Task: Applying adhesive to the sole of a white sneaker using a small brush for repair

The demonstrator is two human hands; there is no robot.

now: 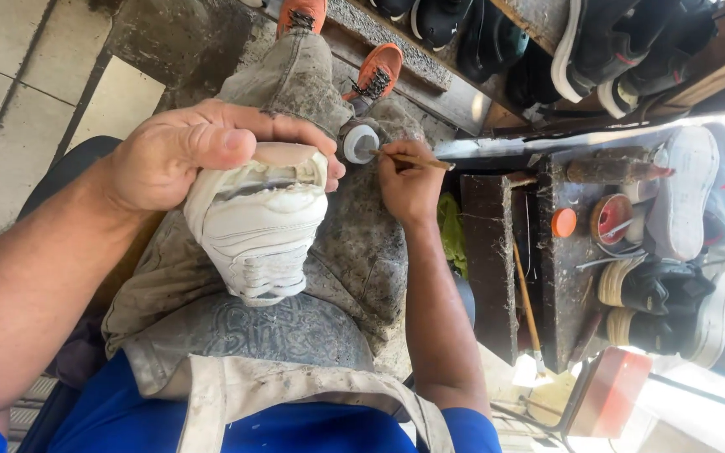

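A white sneaker (260, 226) rests toe-up on my lap, its sole peeled away from the upper at the toe. My left hand (186, 151) grips the toe, thumb and fingers around the loose sole. My right hand (409, 180) pinches a thin wooden stick (417, 159) whose tip sits in a small round grey container (359, 143) balanced on my knee. A stained grey apron (354, 252) covers my legs.
A dark workbench (547, 252) stands to the right with an orange lid (563, 222), a round tin (612, 218), a hammer-like tool (614, 171) and several shoes (681, 201). More shoes (614, 50) fill a shelf at the top. My orange shoes (378, 71) rest on a stone step.
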